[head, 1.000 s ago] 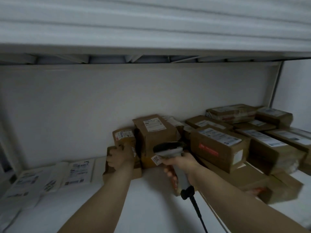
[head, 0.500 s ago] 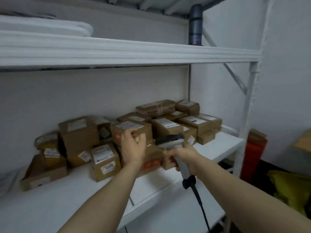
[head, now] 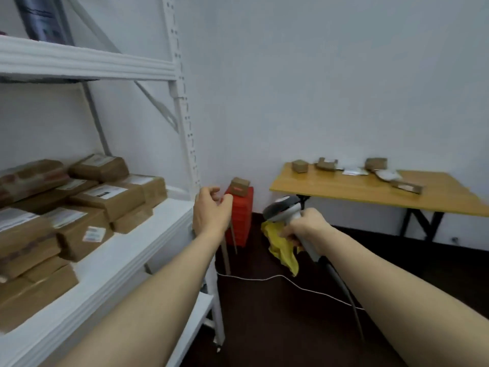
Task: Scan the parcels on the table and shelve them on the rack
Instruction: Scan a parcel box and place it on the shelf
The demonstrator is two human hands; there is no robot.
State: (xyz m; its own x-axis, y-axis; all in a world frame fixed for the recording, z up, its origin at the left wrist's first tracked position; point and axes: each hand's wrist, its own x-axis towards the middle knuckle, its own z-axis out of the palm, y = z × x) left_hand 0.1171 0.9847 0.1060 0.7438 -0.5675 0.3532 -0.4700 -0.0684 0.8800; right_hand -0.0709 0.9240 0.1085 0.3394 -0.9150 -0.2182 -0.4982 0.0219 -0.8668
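Note:
My right hand [head: 304, 227] grips the handle of a grey barcode scanner [head: 284, 209], its cable trailing down past my forearm. My left hand [head: 211, 210] hangs in the air with loosely curled fingers and holds nothing, just off the white rack's [head: 182, 144] corner post. Several brown parcels [head: 105, 194] with white labels are stacked on the rack's middle shelf at the left. Across the room, a wooden table [head: 370, 192] carries several small cardboard parcels [head: 299, 166] and white packets.
A red crate [head: 239, 215] with a small box [head: 239, 185] on top stands in the corner beside the rack. A yellow bag [head: 283, 250] lies on the dark floor, and a white cable [head: 277, 279] runs across it. The table has black legs.
The view has swung right, away from the shelf toward the table. My left hand has come off the shelved parcels and is free. My right hand still holds the scanner.

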